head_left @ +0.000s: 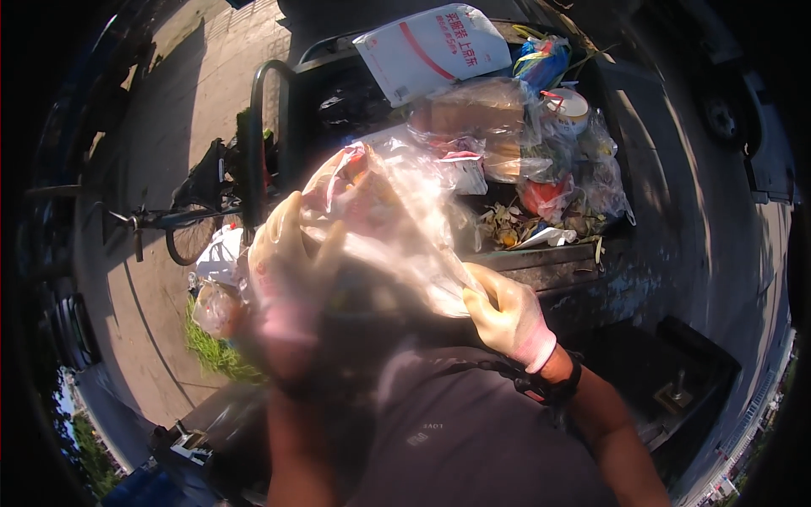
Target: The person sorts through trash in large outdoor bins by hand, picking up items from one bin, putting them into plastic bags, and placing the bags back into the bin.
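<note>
We hold a clear plastic bag of rubbish up close before us, over the near edge of a refuse-filled truck bed. Our gloved left hand grips the bag's left side, fingers curled around it; our gloved right hand pinches its lower right corner. A white sack tops the heap, and a bicycle stands on the pavement to the left.

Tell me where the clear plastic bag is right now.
The clear plastic bag sits mid-frame in the head view, held between the gloved left hand and gloved right hand, before the rubbish-filled cart bed.
</note>
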`<state>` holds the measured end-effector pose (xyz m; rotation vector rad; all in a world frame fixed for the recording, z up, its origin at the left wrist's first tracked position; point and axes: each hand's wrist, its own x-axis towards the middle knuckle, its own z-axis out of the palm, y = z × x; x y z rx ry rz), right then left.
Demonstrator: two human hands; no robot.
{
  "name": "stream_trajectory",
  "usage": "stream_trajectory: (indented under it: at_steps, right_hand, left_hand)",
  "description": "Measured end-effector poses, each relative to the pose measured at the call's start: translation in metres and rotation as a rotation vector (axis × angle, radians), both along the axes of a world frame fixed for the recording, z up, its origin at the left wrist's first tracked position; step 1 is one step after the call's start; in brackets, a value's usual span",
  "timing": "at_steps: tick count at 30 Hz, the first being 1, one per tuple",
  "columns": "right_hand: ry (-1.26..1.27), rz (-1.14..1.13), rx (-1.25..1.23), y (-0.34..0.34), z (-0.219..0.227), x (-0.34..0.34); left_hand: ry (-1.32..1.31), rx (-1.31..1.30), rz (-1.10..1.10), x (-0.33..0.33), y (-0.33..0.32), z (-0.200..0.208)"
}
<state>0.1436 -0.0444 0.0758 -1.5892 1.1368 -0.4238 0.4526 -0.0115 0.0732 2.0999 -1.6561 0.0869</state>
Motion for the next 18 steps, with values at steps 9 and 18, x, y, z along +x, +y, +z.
stream_trajectory:
  at_steps: [9,18]
  right_hand:
    - [0.073,0.123,-0.189,0.009,-0.017,-0.016]
    - [0.118,0.058,-0.052,0.012,-0.023,-0.018]
  left_hand:
    - [-0.118,0.325,0.020,-0.022,-0.070,-0.060]
    - [-0.048,-0.136,-0.002,0.018,-0.027,-0.052]
